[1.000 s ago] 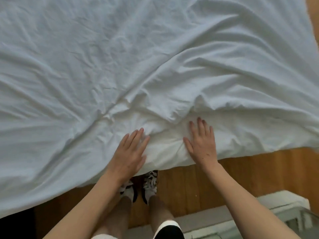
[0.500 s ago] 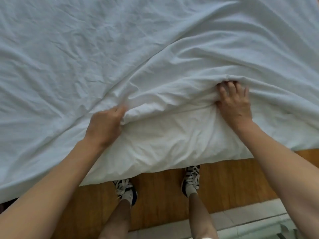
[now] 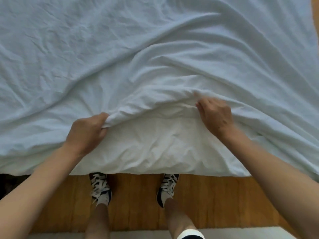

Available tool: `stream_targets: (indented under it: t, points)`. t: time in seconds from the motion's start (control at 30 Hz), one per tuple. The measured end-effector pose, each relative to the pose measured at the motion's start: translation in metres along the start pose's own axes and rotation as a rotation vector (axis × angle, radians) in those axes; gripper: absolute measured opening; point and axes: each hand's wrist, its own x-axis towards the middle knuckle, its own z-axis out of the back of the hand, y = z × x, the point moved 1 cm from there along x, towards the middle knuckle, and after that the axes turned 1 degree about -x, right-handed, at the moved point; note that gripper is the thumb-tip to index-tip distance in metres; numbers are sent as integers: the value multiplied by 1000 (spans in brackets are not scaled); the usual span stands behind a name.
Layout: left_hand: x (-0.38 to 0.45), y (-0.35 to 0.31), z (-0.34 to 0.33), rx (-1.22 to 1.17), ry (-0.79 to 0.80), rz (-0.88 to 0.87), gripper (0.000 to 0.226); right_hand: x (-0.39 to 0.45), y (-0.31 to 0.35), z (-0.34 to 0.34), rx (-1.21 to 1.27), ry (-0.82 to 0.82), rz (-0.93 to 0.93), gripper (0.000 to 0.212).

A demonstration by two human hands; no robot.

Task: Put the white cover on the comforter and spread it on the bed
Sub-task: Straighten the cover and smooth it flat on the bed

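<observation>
- the left hand [image 3: 86,133], left of centre in the frame, has its grip pinched on a bunched fold of the white cover [image 3: 155,54]; fingers and thumb curl round the cloth edge and a small wad of fabric sticks out between them.
- the right hand [image 3: 214,116], right of centre and a little higher in the frame, is blurred; its fingers curl over the same raised edge of the cover, and the grip looks pressed onto the fold, though i cannot tell how much cloth sits inside it.
- between the two hands the cover's edge runs as a lifted ridge, arching up toward the middle of the frame.
- below that ridge, in the lower centre, lies a brighter, creamier white layer, the comforter [image 3: 155,144], crumpled and showing from under the lifted edge; it reaches down to the near edge of the bed.
- the cover spreads across the whole upper part of the frame, pale bluish white, with long creases fanning from the two hands toward the upper left and upper right corners.
- both bare forearms come in from the lower left and lower right corners.
- under the hanging cloth, at the bottom of the frame, is a wooden floor [image 3: 138,204].
- two shoes [image 3: 101,188] with black and white pattern and white laces stand on the floor, toes just under the cloth edge, well apart from each other.
- a pale strip runs along the very bottom edge of the frame; i cannot tell what it is.
</observation>
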Motion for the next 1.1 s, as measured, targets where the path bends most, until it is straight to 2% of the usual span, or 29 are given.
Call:
stream_targets:
  t: [0.07,0.17,0.33,0.47,0.53,0.57,0.63,0.7,0.77,0.87,0.93,1.03,1.1]
  points:
    - [-8,-4,5,-44,18,87,37,-8,-11,0,-75,35,-55,17]
    - [-9,-3,13,-79,2,151,37,-2,-33,-10,-139,135,-163,44]
    - [-12,-1,17,22,111,-53,49,-8,-48,-10,-174,180,-46,44]
    - [-30,-10,13,60,53,-78,29,-40,-57,13,-106,154,-111,37]
    - [-53,-14,4,66,81,-112,23,-73,-50,31,-33,175,-32,29]
    - [-66,-12,0,73,109,-122,21,-91,-42,41,10,201,28,27]
    - [-92,-7,-7,85,167,-138,35,-132,-23,61,89,300,154,25]
    - [-110,-5,-10,109,178,-221,28,-172,0,78,139,431,258,21]
    - [-122,-8,-14,103,190,-323,23,-203,13,87,155,563,269,20]
    - [-126,-5,-20,96,222,-425,33,-218,16,77,146,719,184,42]
    - [-122,-2,-21,114,233,-511,37,-217,16,72,118,745,194,47]
    - [-113,-4,-14,93,240,-610,36,-220,16,75,130,714,250,34]
    - [-119,-9,-8,17,254,-634,29,-228,14,83,137,743,248,33]
